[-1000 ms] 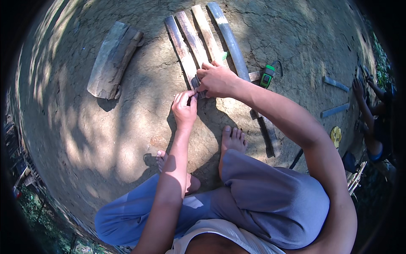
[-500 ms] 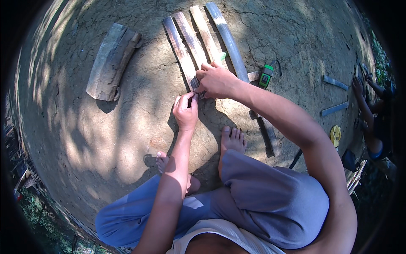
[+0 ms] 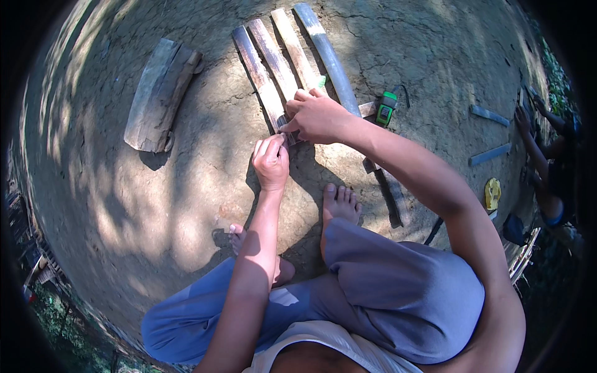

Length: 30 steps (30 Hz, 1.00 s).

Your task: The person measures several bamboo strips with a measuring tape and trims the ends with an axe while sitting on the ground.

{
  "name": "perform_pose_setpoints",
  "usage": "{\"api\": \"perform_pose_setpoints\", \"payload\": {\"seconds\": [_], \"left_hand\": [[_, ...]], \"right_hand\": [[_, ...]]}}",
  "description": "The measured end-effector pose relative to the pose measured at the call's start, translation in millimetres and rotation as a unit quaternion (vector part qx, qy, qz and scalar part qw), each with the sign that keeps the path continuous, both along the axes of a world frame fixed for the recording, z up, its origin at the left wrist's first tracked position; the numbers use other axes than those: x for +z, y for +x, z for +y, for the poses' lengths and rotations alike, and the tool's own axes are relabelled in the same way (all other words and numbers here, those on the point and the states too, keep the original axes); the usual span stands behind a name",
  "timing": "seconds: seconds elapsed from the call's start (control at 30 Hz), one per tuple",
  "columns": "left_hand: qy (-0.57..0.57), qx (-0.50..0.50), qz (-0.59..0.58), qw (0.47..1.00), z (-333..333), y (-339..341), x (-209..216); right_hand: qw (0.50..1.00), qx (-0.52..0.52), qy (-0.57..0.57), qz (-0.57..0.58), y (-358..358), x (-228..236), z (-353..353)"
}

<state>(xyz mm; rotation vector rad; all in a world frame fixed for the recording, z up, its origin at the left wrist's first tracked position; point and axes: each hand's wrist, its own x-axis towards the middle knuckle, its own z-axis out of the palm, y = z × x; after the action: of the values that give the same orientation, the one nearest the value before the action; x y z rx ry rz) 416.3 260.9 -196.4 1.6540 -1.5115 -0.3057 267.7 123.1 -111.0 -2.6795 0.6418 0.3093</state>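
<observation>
Several narrow wooden slats (image 3: 260, 79) lie side by side on the ground, fanning away from me. At their near ends sits a small dark striped piece (image 3: 282, 124), partly covered by my fingers. My left hand (image 3: 271, 163) is closed in a pinch at its near edge; whatever is between the fingertips is hidden. From the right, my right hand (image 3: 318, 118) reaches over with fingers bent down and thumb toward the left fingertips, closed around the dark piece's right side. A bluish-grey slat (image 3: 328, 59) is the rightmost of the row.
A thick split log (image 3: 160, 96) lies at the left. Right of my hands are a green-and-black tape measure (image 3: 386, 109) and a long dark blade-like tool (image 3: 388, 193). Farther right lie two grey strips (image 3: 490, 154), a yellow object (image 3: 492, 194) and another person's arm (image 3: 532, 146).
The view has shifted slightly, moving the slats a little left in the picture. Both hands stay together at the slats' near ends, with the left fingertips slightly shifted.
</observation>
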Motion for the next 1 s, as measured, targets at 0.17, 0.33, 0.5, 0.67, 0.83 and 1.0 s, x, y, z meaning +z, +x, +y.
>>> {"api": "perform_pose_setpoints", "payload": {"seconds": [0.17, 0.33, 0.5, 0.67, 0.83, 1.0], "left_hand": [[-0.002, 0.007, 0.017, 1.0, 4.7, 6.9, -5.3], [0.016, 0.017, 0.033, 0.999, 4.8, 3.2, 1.2], [0.039, 0.033, 0.059, 0.997, 5.8, 3.7, -7.7], [0.052, 0.043, 0.079, 0.995, 9.6, 9.4, -16.7], [0.071, 0.04, 0.081, 0.993, 6.9, 7.7, -6.3], [0.075, 0.055, 0.117, 0.989, 7.5, 5.8, -4.7]], "right_hand": [[0.942, -0.293, 0.052, -0.153, -65.6, 46.2, 35.3], [0.885, -0.449, 0.042, 0.115, -166.5, 44.4, 140.4], [0.815, -0.557, 0.091, 0.132, -193.6, 14.5, 194.5], [0.784, -0.583, 0.189, 0.098, -189.7, 42.0, 178.1], [0.813, -0.523, 0.252, -0.039, -184.6, 63.9, 186.9], [0.818, -0.467, 0.328, -0.072, -102.6, 73.7, 136.3]]}}
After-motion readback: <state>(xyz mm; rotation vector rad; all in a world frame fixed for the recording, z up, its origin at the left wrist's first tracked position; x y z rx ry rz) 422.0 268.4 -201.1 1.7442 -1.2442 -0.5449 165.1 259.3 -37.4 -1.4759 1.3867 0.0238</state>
